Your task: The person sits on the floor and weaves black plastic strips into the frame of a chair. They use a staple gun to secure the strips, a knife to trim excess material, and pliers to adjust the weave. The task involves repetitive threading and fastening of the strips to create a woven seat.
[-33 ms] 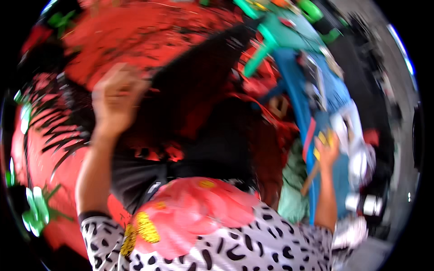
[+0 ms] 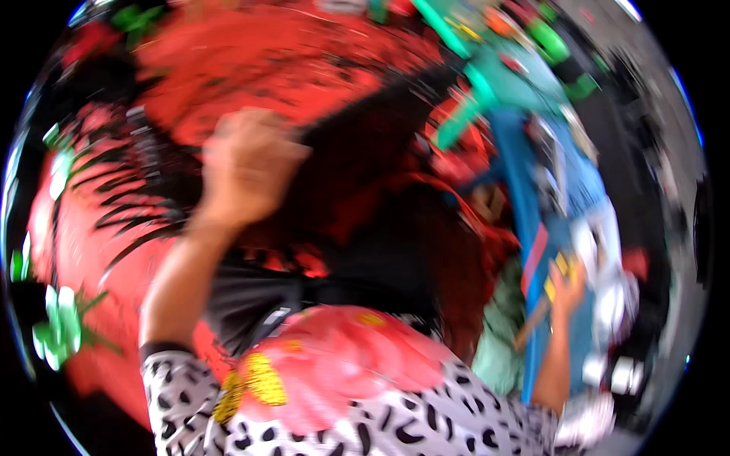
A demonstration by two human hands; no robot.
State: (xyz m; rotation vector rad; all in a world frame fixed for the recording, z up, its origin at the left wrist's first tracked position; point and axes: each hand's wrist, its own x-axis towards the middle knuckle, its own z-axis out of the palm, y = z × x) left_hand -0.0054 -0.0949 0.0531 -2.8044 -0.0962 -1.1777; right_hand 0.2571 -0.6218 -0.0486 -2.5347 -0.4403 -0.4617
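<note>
My left hand point(image 2: 255, 163) is raised over a large dark surface point(image 2: 365, 137). Its fingers are curled closed and smeared by motion; whatever they may hold is hidden. Off to the right, my right hand point(image 2: 569, 287) closes around a yellow-and-brown object point(image 2: 550, 290). The yellow part shows by the fingers, and a brown stick-like strip slants down to the left of the wrist. This hand is over a long blue surface point(image 2: 559, 334), beside a red strip point(image 2: 537, 254) and white cloth-like items point(image 2: 589, 247).
A red floor point(image 2: 251, 45) with dark scraps spreads at the far left. Bright green pieces point(image 2: 464, 118) stand at the far end of the blue surface. Pale green cloth point(image 2: 502, 334) bunches along its left side. A white cylinder point(image 2: 627, 375) lies at the right.
The whole view has shifted slightly, with most things appearing farther right. My left hand appears farther right too, still closed. The right hand keeps its hold on the yellow-and-brown object.
</note>
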